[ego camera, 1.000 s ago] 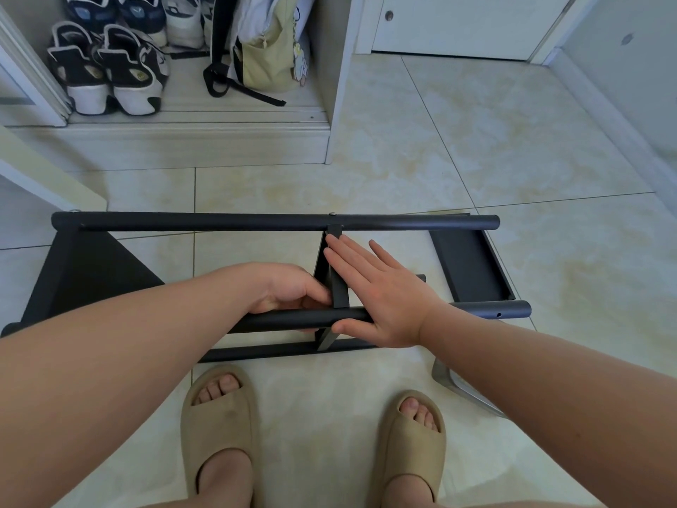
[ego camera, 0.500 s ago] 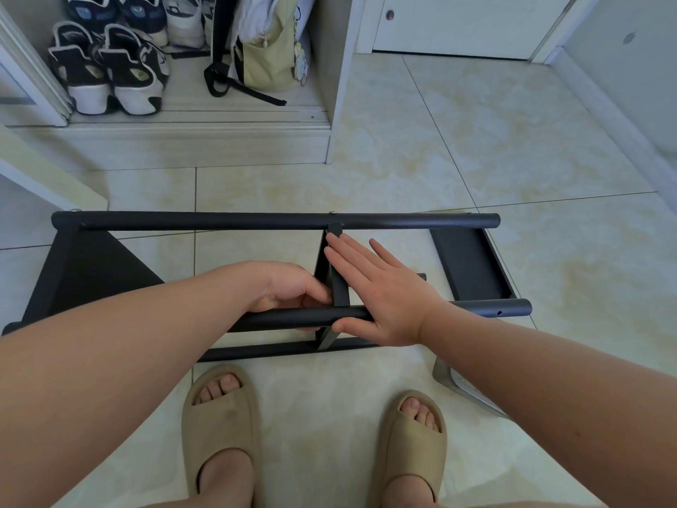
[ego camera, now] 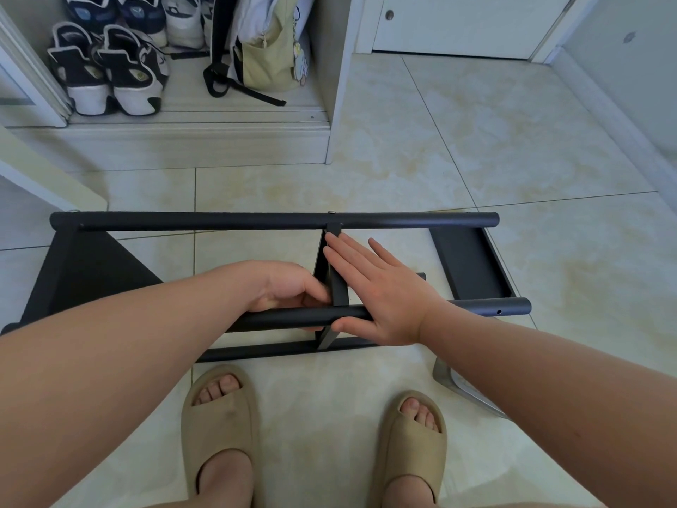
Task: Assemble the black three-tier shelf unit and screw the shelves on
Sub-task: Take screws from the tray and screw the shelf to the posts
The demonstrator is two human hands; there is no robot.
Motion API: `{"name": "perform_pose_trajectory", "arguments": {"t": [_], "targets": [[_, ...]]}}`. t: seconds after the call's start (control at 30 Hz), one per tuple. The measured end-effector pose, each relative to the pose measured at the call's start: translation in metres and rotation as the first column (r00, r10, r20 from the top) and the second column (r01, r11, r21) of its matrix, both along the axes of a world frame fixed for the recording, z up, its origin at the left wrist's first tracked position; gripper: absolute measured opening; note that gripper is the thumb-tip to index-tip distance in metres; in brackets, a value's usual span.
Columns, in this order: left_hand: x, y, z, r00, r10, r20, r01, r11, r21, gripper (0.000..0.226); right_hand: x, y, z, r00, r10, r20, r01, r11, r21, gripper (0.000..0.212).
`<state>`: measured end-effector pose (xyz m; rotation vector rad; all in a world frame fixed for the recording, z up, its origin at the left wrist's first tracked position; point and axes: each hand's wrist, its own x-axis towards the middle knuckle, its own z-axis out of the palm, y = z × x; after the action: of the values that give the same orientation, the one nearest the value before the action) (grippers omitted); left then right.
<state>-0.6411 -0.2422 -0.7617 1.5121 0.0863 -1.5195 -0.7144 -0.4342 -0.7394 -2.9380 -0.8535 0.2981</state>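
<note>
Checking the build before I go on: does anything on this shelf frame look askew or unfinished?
Yes: the near tube shows an empty screw hole by its right end, and the end shelf there lies tilted against the frame.

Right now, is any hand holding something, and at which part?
The left hand grips the near black tube beside the middle shelf. The right hand lies flat and open on that shelf.

Left hand (ego camera: pixel 289 293) grips the near black tube (ego camera: pixel 483 306); right hand (ego camera: pixel 381 293) lies flat on the middle shelf (ego camera: pixel 337 287).
</note>
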Motion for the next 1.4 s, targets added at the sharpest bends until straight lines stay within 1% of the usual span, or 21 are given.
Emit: {"name": "perform_pose_trajectory", "arguments": {"t": [0.07, 0.17, 0.23, 0.37, 0.53, 0.57, 0.7, 0.93, 1.1, 1.27, 1.4], "targets": [[0.0, -0.0007, 0.0005, 1.0, 0.007, -0.008, -0.007, 1.0, 0.004, 0.021, 0.0, 0.0002, 0.0002, 1.0, 0.0, -0.002, 0.0, 1.0, -0.001, 0.098], [0.0, -0.0022, -0.0004, 0.997, -0.011, 0.081, 0.007, 0.999, 0.054, 0.015, 0.0, 0.0001, 0.0002, 1.0, -0.002, -0.002, 0.002, 1.0, 0.002, 0.098], [-0.0003, -0.0034, -0.0009, 0.993, -0.018, 0.12, 0.013, 0.999, 0.042, 0.012, 0.0002, -0.0001, 0.0003, 1.0, -0.003, -0.002, 0.003, 1.0, 0.002, 0.098], [0.0001, -0.002, -0.001, 0.998, 0.015, 0.067, -0.016, 1.0, 0.004, 0.016, 0.0004, 0.0, 0.0007, 1.0, -0.002, 0.001, 0.002, 1.0, 0.005, 0.098], [0.0004, -0.0002, 0.0011, 1.0, 0.007, 0.008, -0.007, 1.0, -0.011, 0.019, 0.0006, 0.0003, 0.0006, 1.0, -0.005, 0.002, 0.005, 1.0, 0.013, 0.099], [0.0004, -0.0006, 0.0012, 1.0, 0.008, 0.009, -0.008, 1.0, 0.001, 0.018, 0.0006, 0.0003, 0.0005, 1.0, -0.006, 0.002, 0.006, 1.0, 0.012, 0.099], [0.0014, -0.0021, -0.0013, 0.996, -0.021, 0.086, 0.015, 0.998, 0.061, 0.015, 0.001, -0.0001, 0.0002, 1.0, -0.005, 0.002, 0.005, 1.0, 0.016, 0.098], [0.0023, 0.0009, -0.0042, 0.999, -0.015, 0.029, 0.015, 1.0, -0.009, 0.018, 0.0012, 0.0002, -0.0002, 1.0, -0.004, 0.007, 0.004, 1.0, 0.021, 0.099], [0.0017, 0.0, -0.0008, 1.0, -0.014, -0.011, 0.014, 1.0, 0.011, 0.018, 0.0012, 0.0002, 0.001, 1.0, -0.004, 0.003, 0.004, 1.0, 0.018, 0.098], [0.0016, -0.002, -0.0004, 0.997, -0.029, 0.067, 0.025, 0.998, 0.059, 0.014, 0.0013, 0.0004, 0.0016, 1.0, -0.005, -0.003, 0.005, 1.0, 0.01, 0.098], [0.0014, -0.0017, -0.0005, 0.998, -0.022, 0.054, 0.02, 0.999, 0.028, 0.013, 0.0013, 0.0004, 0.0014, 1.0, -0.005, -0.001, 0.005, 1.0, 0.012, 0.099]]}}
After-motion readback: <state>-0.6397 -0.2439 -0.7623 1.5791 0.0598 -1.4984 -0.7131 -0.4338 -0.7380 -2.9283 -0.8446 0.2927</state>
